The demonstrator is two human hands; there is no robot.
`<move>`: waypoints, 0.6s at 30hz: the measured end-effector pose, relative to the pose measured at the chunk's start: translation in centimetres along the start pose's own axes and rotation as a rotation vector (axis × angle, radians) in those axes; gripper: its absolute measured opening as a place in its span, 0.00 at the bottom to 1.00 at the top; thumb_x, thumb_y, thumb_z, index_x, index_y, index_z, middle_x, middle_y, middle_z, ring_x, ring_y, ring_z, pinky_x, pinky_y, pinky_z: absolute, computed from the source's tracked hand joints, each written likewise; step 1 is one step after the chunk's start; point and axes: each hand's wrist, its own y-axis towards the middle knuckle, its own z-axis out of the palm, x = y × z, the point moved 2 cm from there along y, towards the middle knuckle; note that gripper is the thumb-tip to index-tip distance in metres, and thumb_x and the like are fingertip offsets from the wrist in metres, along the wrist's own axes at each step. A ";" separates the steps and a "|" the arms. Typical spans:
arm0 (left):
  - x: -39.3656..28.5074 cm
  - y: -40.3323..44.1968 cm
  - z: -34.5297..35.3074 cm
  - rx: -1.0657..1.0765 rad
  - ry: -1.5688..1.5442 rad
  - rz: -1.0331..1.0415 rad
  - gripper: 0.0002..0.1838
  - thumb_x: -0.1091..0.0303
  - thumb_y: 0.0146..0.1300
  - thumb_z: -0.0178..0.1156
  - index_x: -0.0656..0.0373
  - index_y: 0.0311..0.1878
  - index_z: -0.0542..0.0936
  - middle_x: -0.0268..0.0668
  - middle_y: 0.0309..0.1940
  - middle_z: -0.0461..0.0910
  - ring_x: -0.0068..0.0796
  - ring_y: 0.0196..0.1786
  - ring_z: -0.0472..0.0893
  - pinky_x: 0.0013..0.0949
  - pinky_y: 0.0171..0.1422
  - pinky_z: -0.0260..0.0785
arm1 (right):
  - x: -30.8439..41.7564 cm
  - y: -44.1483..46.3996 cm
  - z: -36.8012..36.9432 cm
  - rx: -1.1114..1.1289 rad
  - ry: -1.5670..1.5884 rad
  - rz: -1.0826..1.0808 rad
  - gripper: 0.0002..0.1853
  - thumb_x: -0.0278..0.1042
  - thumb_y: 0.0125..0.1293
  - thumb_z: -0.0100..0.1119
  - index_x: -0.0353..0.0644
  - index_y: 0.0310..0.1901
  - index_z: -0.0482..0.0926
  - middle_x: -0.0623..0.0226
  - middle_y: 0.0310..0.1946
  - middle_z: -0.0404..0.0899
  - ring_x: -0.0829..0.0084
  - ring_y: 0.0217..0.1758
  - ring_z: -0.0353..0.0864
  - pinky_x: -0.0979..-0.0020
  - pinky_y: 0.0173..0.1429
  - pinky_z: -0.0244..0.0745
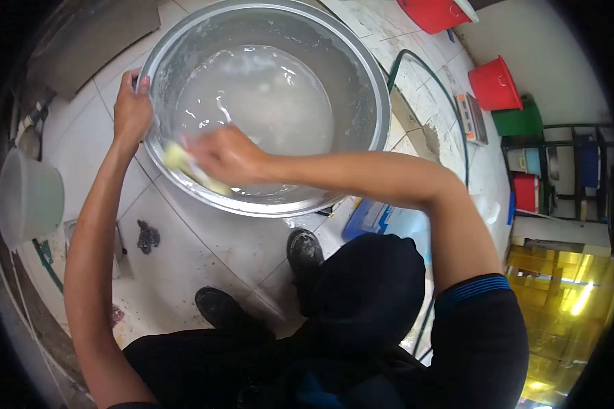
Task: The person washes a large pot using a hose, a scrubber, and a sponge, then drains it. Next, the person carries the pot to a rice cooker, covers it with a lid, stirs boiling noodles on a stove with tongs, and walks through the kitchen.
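A large round metal basin (382, 109) stands in front of me, with cloudy whitish water (273, 102) in its bottom. My left hand (134, 112) grips its rim at the left, fingers over the outer edge and thumb on top. At the near-left inner wall, my right hand (224, 155) is closed around a pale yellow-green, sponge-like piece (176, 157) against the basin. Motion blurs that hand and the piece, so its exact kind is unclear.
On the tiled floor lies a dark, tangled clump (148, 236). A pale plastic bucket (31, 194) is at left. To the right are a green hose (450, 102), a scale (472, 119), red tubs (496, 83), a blue container (368, 217) and a black rack (559, 143).
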 end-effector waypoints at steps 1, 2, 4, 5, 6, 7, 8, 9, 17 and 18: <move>0.1 0.1 0.3 -0.034 0.026 0.003 0.17 0.59 0.72 0.47 0.56 0.58 0.71 0.51 0.49 0.79 0.51 0.52 0.78 0.43 0.57 0.67 | -0.7 -3.3 -1.4 0.280 0.043 -0.025 0.06 0.27 0.58 0.54 0.37 0.26 0.72 0.54 0.19 0.69 0.62 0.24 0.73 0.60 0.32 0.68; 0.1 0.2 0.5 -0.068 0.055 0.007 0.17 0.59 0.72 0.47 0.56 0.58 0.70 0.51 0.49 0.79 0.51 0.52 0.78 0.44 0.57 0.67 | -2.2 -6.4 -3.2 0.563 -0.064 0.068 0.07 0.29 0.59 0.53 0.38 0.25 0.71 0.53 0.19 0.69 0.62 0.26 0.73 0.59 0.35 0.68; -0.5 -0.2 0.3 -0.051 0.021 -0.016 0.16 0.60 0.72 0.47 0.56 0.58 0.70 0.51 0.49 0.79 0.51 0.52 0.78 0.45 0.56 0.67 | -6.0 -13.2 -9.6 0.743 -0.347 0.324 0.14 0.42 0.59 0.52 0.39 0.28 0.79 0.52 0.26 0.77 0.56 0.34 0.78 0.56 0.49 0.73; -1.0 -0.4 0.1 -0.040 0.030 -0.019 0.16 0.60 0.72 0.47 0.56 0.58 0.70 0.51 0.48 0.79 0.51 0.52 0.79 0.45 0.56 0.67 | -8.1 -13.1 -14.0 0.901 -0.576 0.437 0.15 0.45 0.58 0.52 0.42 0.33 0.82 0.51 0.31 0.79 0.56 0.39 0.80 0.57 0.53 0.73; -1.2 -0.6 0.0 -0.038 0.040 -0.026 0.16 0.60 0.72 0.46 0.56 0.58 0.70 0.50 0.48 0.79 0.51 0.52 0.79 0.45 0.56 0.67 | -11.2 -12.9 -18.1 0.943 -0.866 0.199 0.15 0.45 0.58 0.52 0.44 0.37 0.82 0.52 0.33 0.80 0.58 0.42 0.81 0.58 0.54 0.73; -1.1 -0.6 0.0 -0.052 0.045 0.009 0.16 0.61 0.73 0.46 0.56 0.58 0.70 0.49 0.48 0.80 0.50 0.51 0.79 0.44 0.56 0.67 | -13.5 -11.0 -20.3 1.050 -1.169 0.195 0.15 0.44 0.58 0.53 0.44 0.39 0.82 0.56 0.35 0.81 0.63 0.48 0.80 0.58 0.55 0.73; -1.1 -0.7 0.4 -0.039 0.046 0.014 0.16 0.61 0.73 0.46 0.56 0.58 0.70 0.49 0.48 0.80 0.50 0.51 0.79 0.44 0.56 0.67 | -14.5 -7.6 -22.6 0.816 -1.245 0.525 0.18 0.42 0.58 0.53 0.43 0.46 0.81 0.58 0.46 0.80 0.65 0.58 0.75 0.58 0.58 0.72; -0.9 -0.6 0.5 -0.032 0.033 0.007 0.15 0.61 0.73 0.46 0.55 0.58 0.70 0.49 0.48 0.80 0.50 0.51 0.79 0.44 0.56 0.67 | -17.9 -5.1 -24.6 0.584 -1.415 0.062 0.20 0.42 0.58 0.53 0.43 0.50 0.80 0.58 0.52 0.77 0.64 0.57 0.76 0.58 0.57 0.73; -1.6 -1.1 -0.1 -0.062 0.039 -0.011 0.14 0.62 0.72 0.47 0.52 0.57 0.70 0.48 0.47 0.80 0.51 0.50 0.79 0.46 0.54 0.67 | -7.9 -13.9 -13.2 1.043 -0.521 0.448 0.22 0.41 0.59 0.52 0.45 0.54 0.79 0.57 0.48 0.81 0.57 0.50 0.81 0.51 0.58 0.73; -1.7 -1.1 -0.1 -0.041 0.072 -0.008 0.14 0.63 0.72 0.47 0.52 0.57 0.69 0.49 0.46 0.80 0.53 0.49 0.79 0.47 0.52 0.68 | -9.0 -12.9 -14.0 1.033 -0.525 0.442 0.22 0.41 0.59 0.52 0.45 0.54 0.79 0.57 0.48 0.81 0.57 0.50 0.81 0.51 0.58 0.73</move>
